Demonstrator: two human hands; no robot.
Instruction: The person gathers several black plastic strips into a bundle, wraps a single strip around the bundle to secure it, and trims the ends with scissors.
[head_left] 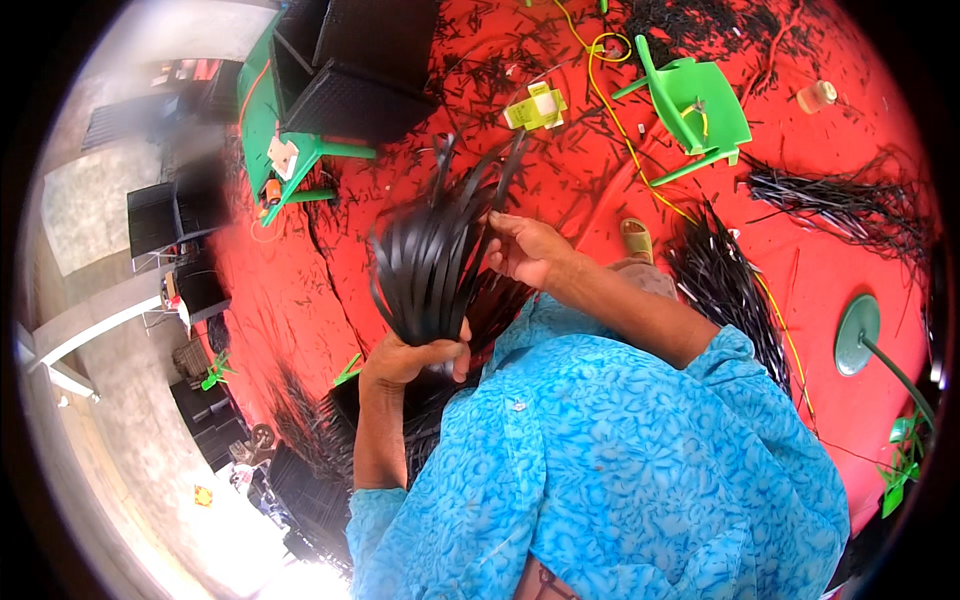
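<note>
My left hand (408,358) is closed around the lower end of a bundle of black flat plastic strips (430,270), which fans upward and bends over above it. My right hand (525,250) is at the bundle's right side, its fingertips pinching one or two of the strips near their upper part. Both arms come out of blue patterned sleeves (620,470). The bundle is held in the air over a red floor covering (300,290) littered with cut black bits.
An overturned green plastic chair (700,105) lies at the upper right with a yellow cord (625,140) running past it. Black woven panels (350,60) rest on a green table at the upper left. Loose piles of black strips (850,200) (725,285), a sandal (636,238) and a green round stand base (858,335) lie to the right.
</note>
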